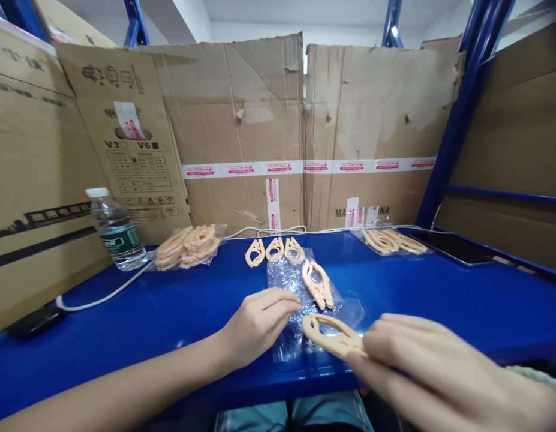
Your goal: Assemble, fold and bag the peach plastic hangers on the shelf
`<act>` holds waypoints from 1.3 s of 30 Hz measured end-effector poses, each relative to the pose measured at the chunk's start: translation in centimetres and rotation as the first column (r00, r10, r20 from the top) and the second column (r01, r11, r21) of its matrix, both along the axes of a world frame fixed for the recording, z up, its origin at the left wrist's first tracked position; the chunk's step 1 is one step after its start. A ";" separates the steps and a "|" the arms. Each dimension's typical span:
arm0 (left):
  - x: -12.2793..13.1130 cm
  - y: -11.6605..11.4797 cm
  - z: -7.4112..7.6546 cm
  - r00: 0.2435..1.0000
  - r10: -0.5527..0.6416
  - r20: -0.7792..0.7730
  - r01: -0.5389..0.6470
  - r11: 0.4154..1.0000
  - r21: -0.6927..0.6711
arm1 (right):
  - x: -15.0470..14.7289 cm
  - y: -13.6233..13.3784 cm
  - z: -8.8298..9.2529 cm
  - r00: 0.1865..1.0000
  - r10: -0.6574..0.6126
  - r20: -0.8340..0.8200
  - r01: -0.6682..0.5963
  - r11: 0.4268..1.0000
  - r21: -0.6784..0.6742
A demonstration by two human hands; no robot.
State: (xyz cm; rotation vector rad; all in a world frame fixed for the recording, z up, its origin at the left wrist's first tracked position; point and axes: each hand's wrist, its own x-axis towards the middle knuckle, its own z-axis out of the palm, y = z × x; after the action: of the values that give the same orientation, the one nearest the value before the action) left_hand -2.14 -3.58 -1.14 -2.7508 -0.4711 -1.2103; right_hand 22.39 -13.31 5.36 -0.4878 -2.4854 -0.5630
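My right hand (421,366) is closed on a peach-coloured plastic loop piece (332,336), held just above the front edge of the blue bench (170,306). My left hand (257,324) has its fingers curled and pressed on the edge of a clear plastic bag (290,282) that lies flat on the bench. A second peach piece (319,285) rests on the bag. Three smaller peach pieces (275,249) stand in a row just behind the bag.
A bagged heap of peach pieces (188,246) lies at the back left, another bag (392,241) at the back right. A water bottle (116,231), white cable (107,294), black device (35,321) and dark tablet (455,247) sit around. Cardboard walls (242,132) enclose the bench.
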 end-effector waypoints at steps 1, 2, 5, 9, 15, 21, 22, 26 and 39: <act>0.0 -0.1 0.0 1.000 -0.001 0.003 0.001 1.000 -0.002 | -0.8 0.5 -0.6 0.997 0.013 0.072 -0.015 0.999 0.028; 0.0 -0.1 0.0 1.000 -0.005 0.006 0.005 1.000 -0.002 | -1.5 1.1 -1.3 0.989 -0.005 0.145 -0.003 0.999 0.054; 0.0 -0.2 0.0 1.000 -0.013 0.011 0.013 1.000 0.003 | -3.3 3.6 -3.8 0.980 -0.067 0.189 0.031 0.982 0.187; -0.1 0.0 -0.2 1.000 -0.012 0.019 0.012 1.000 0.016 | -4.6 6.1 -6.5 0.969 -0.156 0.192 0.105 0.963 0.249; -0.1 0.0 -0.2 0.999 0.002 0.039 -0.002 1.000 0.008 | -5.0 6.9 -6.8 0.971 -0.137 0.194 0.132 0.991 0.040; -0.3 0.0 -0.4 1.000 -0.006 0.018 0.006 1.000 0.000 | -3.4 5.4 -4.4 0.972 -0.016 0.235 0.072 0.969 -0.235; -0.4 0.0 -0.5 1.000 0.000 0.012 0.000 1.000 -0.008 | -3.0 5.1 -3.8 0.977 0.000 0.215 0.057 0.965 -0.258; -0.3 0.1 -0.5 1.000 -0.003 -0.022 0.003 1.000 -0.029 | -1.9 7.5 -1.4 1.000 -0.023 -0.001 0.022 0.970 -0.244; -0.5 0.1 -0.2 0.997 -0.044 -0.059 0.042 0.998 -0.039 | -2.4 28.9 -3.0 0.933 -0.083 0.349 0.245 0.859 -0.449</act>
State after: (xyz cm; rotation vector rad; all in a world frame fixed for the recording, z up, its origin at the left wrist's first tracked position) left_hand -2.65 -3.50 -1.38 -2.8341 -0.4354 -1.1357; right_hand 20.00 15.61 2.36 -0.8725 -2.9240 -0.0598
